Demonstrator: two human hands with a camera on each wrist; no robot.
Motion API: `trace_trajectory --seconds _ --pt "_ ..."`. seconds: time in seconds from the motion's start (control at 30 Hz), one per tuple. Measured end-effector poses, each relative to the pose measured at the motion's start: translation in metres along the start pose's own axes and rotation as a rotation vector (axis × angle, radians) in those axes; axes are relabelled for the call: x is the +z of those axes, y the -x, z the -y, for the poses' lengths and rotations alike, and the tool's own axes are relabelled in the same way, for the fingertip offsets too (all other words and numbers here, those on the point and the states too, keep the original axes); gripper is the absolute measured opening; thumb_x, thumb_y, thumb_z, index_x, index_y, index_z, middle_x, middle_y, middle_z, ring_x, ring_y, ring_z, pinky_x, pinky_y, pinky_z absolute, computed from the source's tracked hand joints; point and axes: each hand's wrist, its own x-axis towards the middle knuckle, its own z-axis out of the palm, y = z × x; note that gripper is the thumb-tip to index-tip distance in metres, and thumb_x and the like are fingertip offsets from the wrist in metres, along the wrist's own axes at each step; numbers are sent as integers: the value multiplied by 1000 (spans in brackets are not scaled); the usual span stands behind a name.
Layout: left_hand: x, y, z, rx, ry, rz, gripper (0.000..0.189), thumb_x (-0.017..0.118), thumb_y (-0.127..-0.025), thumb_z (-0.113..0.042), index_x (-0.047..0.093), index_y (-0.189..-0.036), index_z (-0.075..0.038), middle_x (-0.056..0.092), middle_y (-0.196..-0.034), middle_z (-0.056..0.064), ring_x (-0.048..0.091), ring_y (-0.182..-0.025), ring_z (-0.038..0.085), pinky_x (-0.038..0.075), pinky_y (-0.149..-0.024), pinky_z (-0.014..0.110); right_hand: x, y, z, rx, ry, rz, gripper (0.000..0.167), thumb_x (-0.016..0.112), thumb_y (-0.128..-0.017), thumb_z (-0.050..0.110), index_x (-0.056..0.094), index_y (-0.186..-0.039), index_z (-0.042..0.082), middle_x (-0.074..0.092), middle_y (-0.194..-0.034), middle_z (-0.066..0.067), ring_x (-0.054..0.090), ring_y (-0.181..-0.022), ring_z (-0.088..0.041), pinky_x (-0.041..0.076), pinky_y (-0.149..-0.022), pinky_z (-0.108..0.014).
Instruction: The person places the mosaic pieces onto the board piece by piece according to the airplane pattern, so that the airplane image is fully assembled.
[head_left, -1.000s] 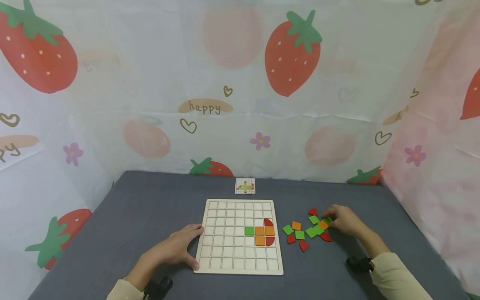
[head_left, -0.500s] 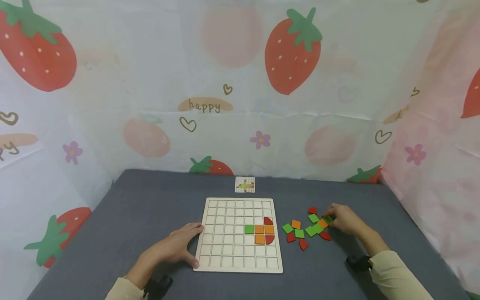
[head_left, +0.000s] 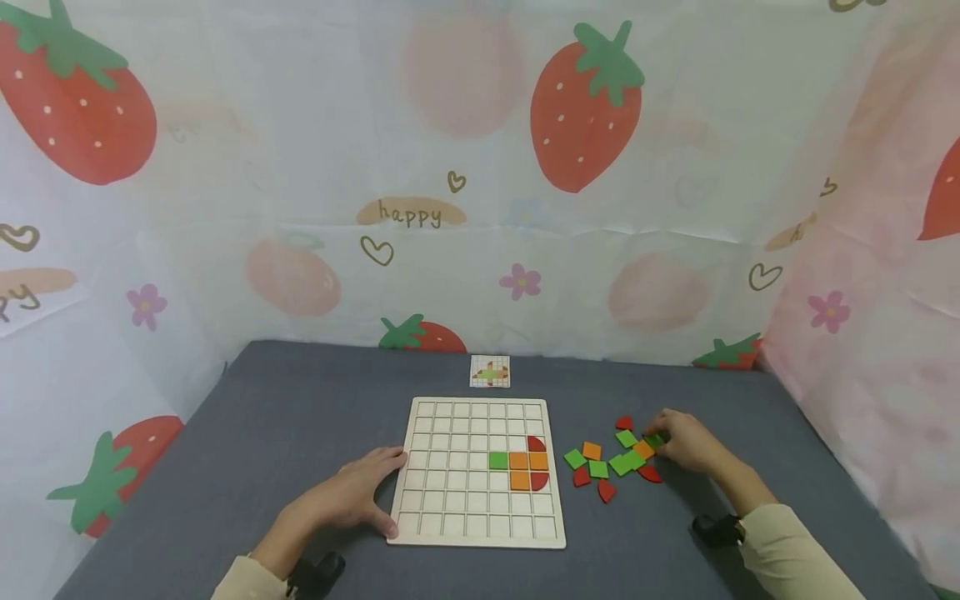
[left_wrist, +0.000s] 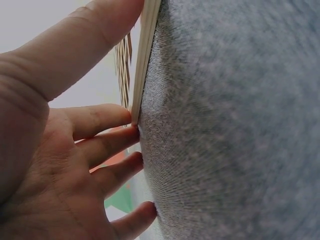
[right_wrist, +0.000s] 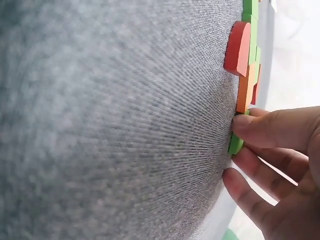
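The thumb and fingers of my right hand (head_left: 686,442) are drawn together in a pinch, with only a green tile (right_wrist: 236,144) between them; the tile is low over the table (head_left: 315,400), at the right end of the loose pieces, and I cannot tell whether it touches the surface. My left hand (head_left: 348,493) is spread wide, the thumb at the near left corner of the wooden board (head_left: 444,503) and the fingertips along its left edge; it touches the board without wrapping round it.

Just left of the pinched tile lies an orange tile (head_left: 642,450), with a curved red piece (head_left: 649,474) on its near side; farther left are five more green tiles (head_left: 597,469), a second orange tile (head_left: 592,451) and three other red pieces (head_left: 607,491); all lie right of the board.

Toward the board's right side sit a green square (head_left: 498,461), three orange squares (head_left: 519,481) and two red quarter-rounds (head_left: 539,482), one far and one near; beyond the far edge lies a small pattern card (head_left: 490,372); behind the table hangs a strawberry-printed cloth (head_left: 480,175).
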Motion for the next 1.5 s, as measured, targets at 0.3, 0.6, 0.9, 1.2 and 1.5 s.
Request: trace_trajectory --seconds 0.3,0.6,0.9,1.2,1.5 --pt "0 -1 1 -4 2 12 103 89 -63 -32 39 -146 3 34 -154 22 27 -145 43 25 -108 68 0 7 -6 -20 -19 -45 24 74 -80 2 72 -103 -3 65 -95 -11 60 -84 -24 52 -71 -39" --pt "0 0 0 11 -2 -8 102 90 -61 -29 42 -144 4 37 -152 23 29 -144 44 26 -107 69 -2 13 0 7 -74 -103 24 73 -82 6 71 -104 -3 65 -94 -10 63 -84 -24 54 -69 -36" --pt "1 1 0 15 1 -28 102 90 -59 -28 42 -143 5 38 -151 23 30 -143 44 26 -106 69 0 17 31 -41 -109 -163 24 72 -83 7 72 -105 -2 61 -89 -4 58 -82 -17 50 -67 -31" --pt "2 1 1 8 -3 -32 102 90 -60 -29 42 -143 5 38 -152 23 30 -143 44 26 -107 68 13 11 63 -99 -147 -160 24 73 -83 7 72 -107 0 64 -97 -5 59 -85 -18 52 -69 -28" --pt "2 1 3 17 -7 -29 102 90 -60 -30 42 -143 5 38 -151 23 31 -143 43 28 -106 68 23 5 101 -145 -194 -120 23 73 -83 5 72 -105 0 65 -98 -4 60 -87 -18 54 -74 -30"
